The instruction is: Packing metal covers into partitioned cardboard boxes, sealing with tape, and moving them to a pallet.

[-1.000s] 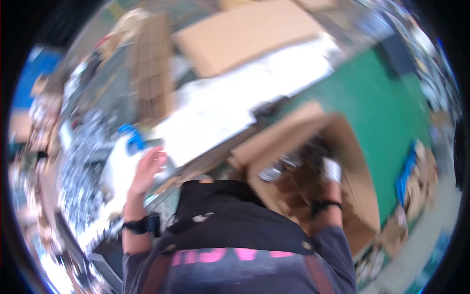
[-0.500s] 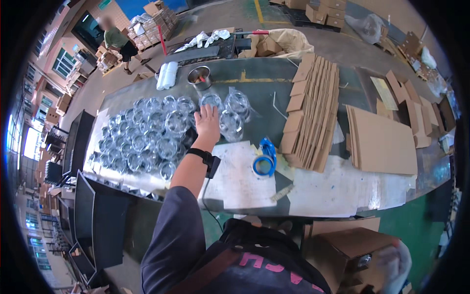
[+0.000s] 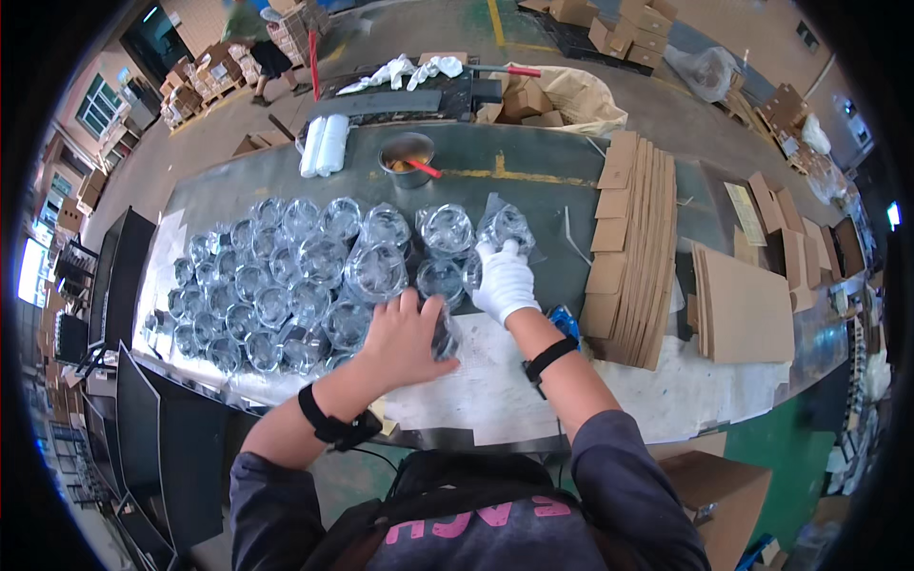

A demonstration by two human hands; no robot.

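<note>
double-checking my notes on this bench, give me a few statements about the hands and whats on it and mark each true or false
1. The right hand is gloved in white. True.
2. Both hands are gloved. False: the left hand is bare.
3. A red handle sticks out of the metal bowl. True.
4. The folded cardboard stands left of the wrapped pieces. False: it stands to their right.
5. The white rolls lie to the left of the metal bowl. True.
</note>
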